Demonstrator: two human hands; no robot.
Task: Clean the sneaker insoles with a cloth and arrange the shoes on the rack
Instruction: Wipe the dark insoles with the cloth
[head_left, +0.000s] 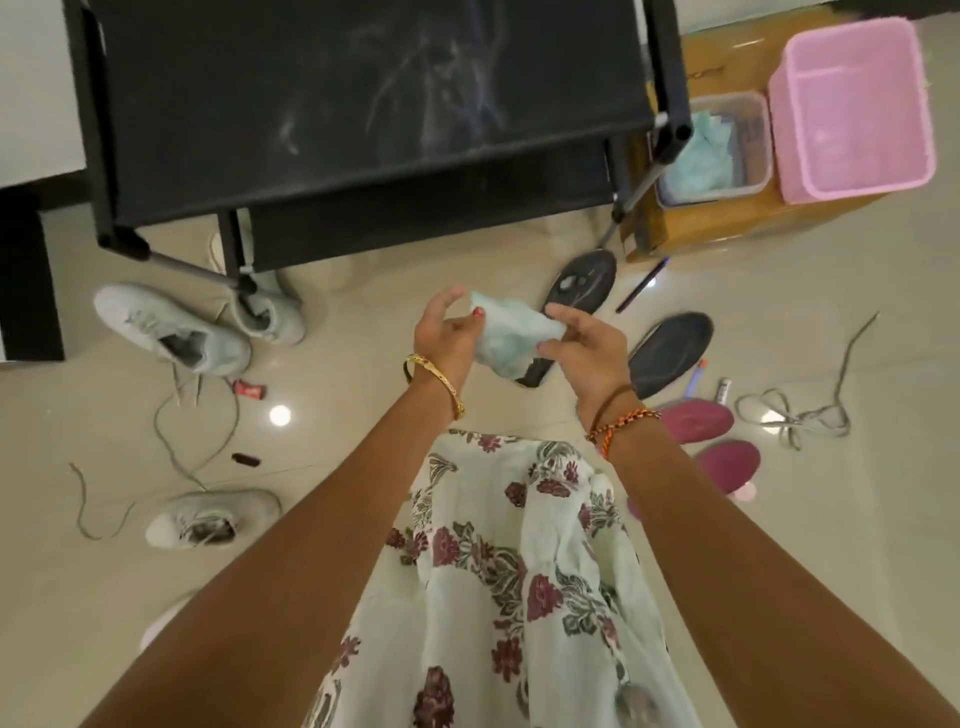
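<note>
**Cloth Held Above Dark Insoles**

Both forearms extend forward; the left hand (447, 332) and right hand (582, 348) pinch the pale cloth (511, 338) between curled fingers. Just beyond lies the dark insole (579, 291), long axis running diagonally away to the right; a second insole (670, 351) lies nearer the right hand

My head view is bright and evenly lit from overhead. The glossy floor (363, 441) throws back two small white glare spots, one left of my arms and a fainter one near the laces (795, 415) at right. Shadows are soft and short. The wide lens bends the rack (363, 104) frame and pink basket (852, 104) outward toward the top corners. Detail is soft overall; the cloth (506, 338) and both hands look slightly smeared, and the patterned fabric (519, 597) at the bottom edge blurs.
</note>
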